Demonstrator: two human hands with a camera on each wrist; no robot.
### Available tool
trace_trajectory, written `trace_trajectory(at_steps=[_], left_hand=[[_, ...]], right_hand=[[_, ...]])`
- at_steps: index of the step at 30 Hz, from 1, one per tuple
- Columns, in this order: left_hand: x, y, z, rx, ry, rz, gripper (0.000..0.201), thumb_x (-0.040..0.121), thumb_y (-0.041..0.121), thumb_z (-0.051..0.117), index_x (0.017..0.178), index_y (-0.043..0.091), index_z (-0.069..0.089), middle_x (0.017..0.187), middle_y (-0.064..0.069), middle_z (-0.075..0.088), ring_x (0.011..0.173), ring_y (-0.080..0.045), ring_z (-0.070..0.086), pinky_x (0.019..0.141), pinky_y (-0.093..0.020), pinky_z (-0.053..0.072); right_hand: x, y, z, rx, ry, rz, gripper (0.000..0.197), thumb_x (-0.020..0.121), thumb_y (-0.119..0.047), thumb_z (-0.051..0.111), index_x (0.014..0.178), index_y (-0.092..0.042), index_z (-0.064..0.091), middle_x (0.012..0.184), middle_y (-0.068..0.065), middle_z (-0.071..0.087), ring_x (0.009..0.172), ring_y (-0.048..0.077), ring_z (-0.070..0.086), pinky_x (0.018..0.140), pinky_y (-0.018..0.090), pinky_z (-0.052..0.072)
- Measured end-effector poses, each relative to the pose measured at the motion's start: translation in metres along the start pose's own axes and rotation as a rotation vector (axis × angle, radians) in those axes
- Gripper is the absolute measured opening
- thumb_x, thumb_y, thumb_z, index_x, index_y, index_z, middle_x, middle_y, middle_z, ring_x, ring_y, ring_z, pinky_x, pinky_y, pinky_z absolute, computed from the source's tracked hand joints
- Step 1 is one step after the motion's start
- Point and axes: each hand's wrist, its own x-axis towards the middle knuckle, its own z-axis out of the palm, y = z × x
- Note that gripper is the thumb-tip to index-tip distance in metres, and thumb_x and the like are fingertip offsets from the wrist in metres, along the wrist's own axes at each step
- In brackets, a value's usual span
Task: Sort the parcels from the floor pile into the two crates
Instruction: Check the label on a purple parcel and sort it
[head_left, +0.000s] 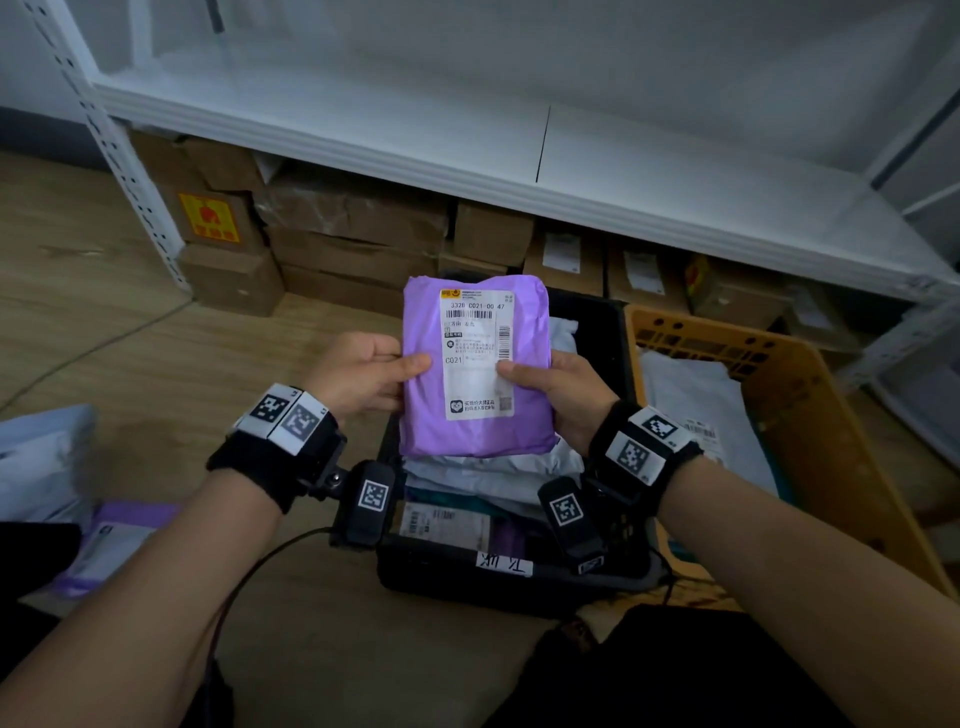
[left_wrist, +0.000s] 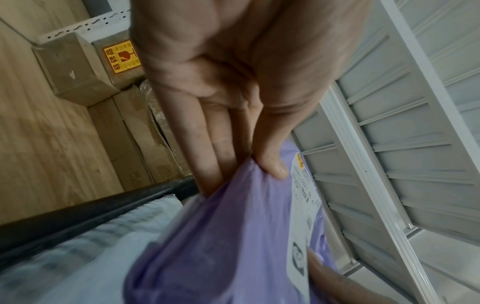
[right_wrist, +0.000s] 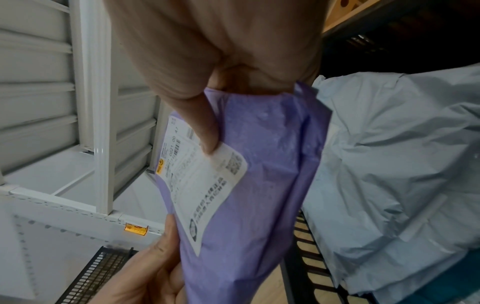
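A purple plastic parcel (head_left: 475, 366) with a white shipping label facing up is held above the black crate (head_left: 498, 579). My left hand (head_left: 363, 371) grips its left edge, thumb on the label and fingers underneath. My right hand (head_left: 558, 387) grips the right edge the same way. In the left wrist view the thumb (left_wrist: 272, 162) presses the parcel (left_wrist: 233, 236). The right wrist view shows the thumb (right_wrist: 205, 131) on the label of the parcel (right_wrist: 262, 181). The black crate holds several grey and purple parcels. The yellow crate (head_left: 800, 395) at right holds grey parcels.
More parcels of the floor pile (head_left: 57, 478) lie at the left on the wooden floor. A white metal shelf (head_left: 467, 150) runs across behind the crates, with cardboard boxes (head_left: 358, 239) stacked under it. A cable trails from my left wrist.
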Motion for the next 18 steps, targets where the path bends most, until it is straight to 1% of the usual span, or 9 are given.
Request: trace_trajectory(at_steps=[3, 5, 6, 9, 11, 13, 14, 16, 18], left_hand=[[0.001, -0.006, 0.017, 0.014, -0.019, 0.012, 0.027, 0.086, 0.021, 0.069, 0.107, 0.005, 0.067, 0.097, -0.007, 0.074, 0.077, -0.013, 0.072, 0.059, -0.022, 0.057], [0.001, -0.016, 0.033, 0.038, -0.042, 0.037, 0.022, 0.087, 0.017, 0.069, 0.104, 0.004, 0.067, 0.095, -0.007, 0.074, 0.079, -0.013, 0.071, 0.062, -0.022, 0.056], [0.002, -0.023, 0.039, 0.086, -0.039, 0.063, 0.020, 0.087, 0.015, 0.069, 0.103, 0.003, 0.067, 0.096, -0.009, 0.074, 0.084, -0.015, 0.069, 0.068, -0.024, 0.056], [0.001, -0.046, 0.035, 0.454, 0.027, 0.152, 0.033, 0.090, 0.013, 0.065, 0.122, 0.005, 0.062, 0.120, -0.007, 0.066, 0.110, -0.018, 0.061, 0.093, -0.029, 0.047], [0.001, -0.062, 0.020, 0.794, 0.013, 0.126, 0.044, 0.093, 0.014, 0.059, 0.136, 0.008, 0.051, 0.129, -0.010, 0.060, 0.116, -0.026, 0.058, 0.091, -0.027, 0.045], [0.001, -0.079, 0.009, 0.984, -0.076, -0.014, 0.048, 0.096, 0.014, 0.053, 0.141, 0.006, 0.040, 0.131, -0.016, 0.056, 0.113, -0.030, 0.057, 0.085, -0.027, 0.045], [0.002, -0.085, 0.006, 0.966, -0.115, -0.090, 0.052, 0.097, 0.014, 0.051, 0.145, 0.007, 0.034, 0.134, -0.015, 0.054, 0.115, -0.030, 0.056, 0.087, -0.028, 0.046], [0.005, -0.094, 0.005, 0.850, -0.134, -0.166, 0.058, 0.098, 0.012, 0.050, 0.151, 0.008, 0.025, 0.140, -0.013, 0.051, 0.122, -0.030, 0.053, 0.091, -0.029, 0.045], [0.009, -0.100, 0.003, 0.766, -0.103, -0.183, 0.059, 0.097, 0.009, 0.051, 0.151, 0.009, 0.026, 0.142, -0.013, 0.050, 0.124, -0.029, 0.052, 0.097, -0.032, 0.044]], right_hand=[[0.002, -0.002, -0.010, -0.088, -0.104, 0.020, 0.043, 0.078, -0.014, 0.084, 0.118, -0.006, 0.071, 0.113, 0.011, 0.075, 0.105, 0.028, 0.072, 0.085, 0.040, 0.061], [0.002, -0.003, -0.019, -0.217, -0.118, 0.003, 0.045, 0.076, -0.015, 0.086, 0.117, -0.009, 0.071, 0.112, 0.009, 0.075, 0.106, 0.027, 0.072, 0.091, 0.042, 0.058], [0.003, -0.005, -0.026, -0.295, -0.098, -0.010, 0.042, 0.075, -0.015, 0.086, 0.115, -0.010, 0.072, 0.110, 0.008, 0.076, 0.104, 0.025, 0.073, 0.091, 0.042, 0.058], [0.005, -0.014, -0.046, -0.708, -0.031, -0.051, 0.029, 0.077, -0.021, 0.086, 0.101, -0.010, 0.074, 0.096, 0.004, 0.077, 0.090, 0.020, 0.074, 0.081, 0.030, 0.059], [0.008, -0.016, -0.054, -1.204, -0.014, -0.035, 0.027, 0.079, -0.034, 0.084, 0.088, -0.013, 0.069, 0.088, -0.002, 0.070, 0.080, 0.015, 0.067, 0.066, 0.018, 0.050], [0.013, -0.009, -0.047, -1.546, -0.094, 0.011, 0.035, 0.082, -0.039, 0.080, 0.097, -0.011, 0.066, 0.097, 0.007, 0.066, 0.090, 0.025, 0.064, 0.069, 0.025, 0.043], [0.016, 0.000, -0.040, -1.619, -0.164, 0.038, 0.040, 0.084, -0.039, 0.077, 0.107, -0.009, 0.066, 0.107, 0.011, 0.066, 0.099, 0.029, 0.063, 0.074, 0.027, 0.044], [0.025, 0.024, -0.018, -1.661, -0.309, 0.093, 0.047, 0.087, -0.035, 0.074, 0.124, -0.008, 0.061, 0.124, 0.015, 0.064, 0.114, 0.031, 0.060, 0.086, 0.030, 0.046], [0.037, 0.052, 0.008, -1.687, -0.443, 0.134, 0.048, 0.090, -0.029, 0.072, 0.129, -0.006, 0.058, 0.132, 0.017, 0.061, 0.121, 0.032, 0.058, 0.091, 0.029, 0.044]])
